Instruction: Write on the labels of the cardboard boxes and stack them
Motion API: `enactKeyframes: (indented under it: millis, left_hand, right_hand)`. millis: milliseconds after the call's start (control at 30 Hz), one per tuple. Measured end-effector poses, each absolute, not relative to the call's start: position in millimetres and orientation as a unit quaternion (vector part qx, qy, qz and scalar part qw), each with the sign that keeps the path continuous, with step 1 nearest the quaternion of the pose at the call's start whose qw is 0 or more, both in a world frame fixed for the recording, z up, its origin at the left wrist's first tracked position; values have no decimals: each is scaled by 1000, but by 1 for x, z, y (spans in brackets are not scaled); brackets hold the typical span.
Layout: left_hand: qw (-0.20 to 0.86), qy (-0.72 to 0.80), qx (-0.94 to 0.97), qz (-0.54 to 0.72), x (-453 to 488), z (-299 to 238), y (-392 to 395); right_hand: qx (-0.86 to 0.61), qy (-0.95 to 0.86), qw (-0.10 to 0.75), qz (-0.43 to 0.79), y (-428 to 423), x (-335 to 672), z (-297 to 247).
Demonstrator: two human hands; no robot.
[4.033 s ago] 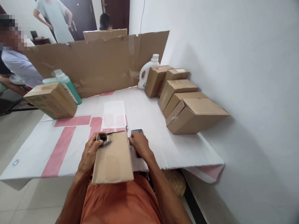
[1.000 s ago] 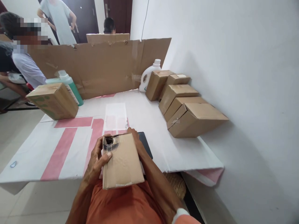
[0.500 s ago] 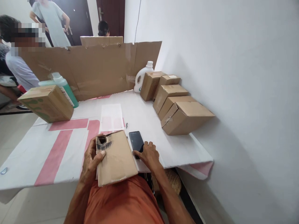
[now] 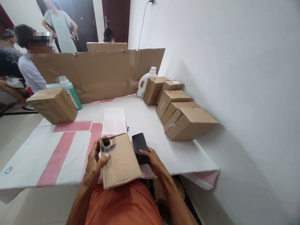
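My left hand (image 4: 97,159) grips the left side of a small cardboard box (image 4: 123,164), thumb on its upper face. Near the box's top left corner is a round hole with dark smudges around it. My right hand (image 4: 153,159) is closed on the lower right edge of a black smartphone (image 4: 140,145), just right of the box. The phone is raised from the cloth, its screen dark. Beyond the box lie a pen (image 4: 127,130), partly hidden, and a sheet of white paper (image 4: 114,116).
Several cardboard boxes (image 4: 195,115) line the right side by the wall, with a white jug (image 4: 142,86) behind. At left stand another box (image 4: 55,109) and a green-liquid bottle (image 4: 74,93). A cardboard panel (image 4: 105,75) borders the table's far side; people are beyond it.
My right hand has taken hold of the smartphone and lifted it off the cloth, tilting it. My left hand keeps its grip on the box. The view has shifted slightly.
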State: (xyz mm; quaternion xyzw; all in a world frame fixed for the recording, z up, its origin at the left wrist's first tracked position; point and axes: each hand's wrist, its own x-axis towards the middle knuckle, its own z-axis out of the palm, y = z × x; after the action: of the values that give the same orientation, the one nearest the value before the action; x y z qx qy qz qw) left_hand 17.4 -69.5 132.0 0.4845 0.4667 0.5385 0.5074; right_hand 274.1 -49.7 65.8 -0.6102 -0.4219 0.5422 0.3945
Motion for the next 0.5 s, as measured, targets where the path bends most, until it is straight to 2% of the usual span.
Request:
enactKeyframes:
  millis: [100,167,300,400,500]
  left_hand:
    - [507,464,497,530,21,135,-70]
    - [506,464,501,527,22,139,-70]
    - [518,476,458,545,16,143,-70]
    - [518,471,453,552,11,140,-72]
    - [499,460,493,544,13,137,-71]
  right_hand:
    - [-473,-316,521,637,-60,278,112]
    - [-386,-306,560,667,-67,278,151]
    - [-288,-352,538,709,-78,261,206]
    - [-290,-352,515,726,-86,245,216]
    - [-297,-345,529,716,-91,240,215]
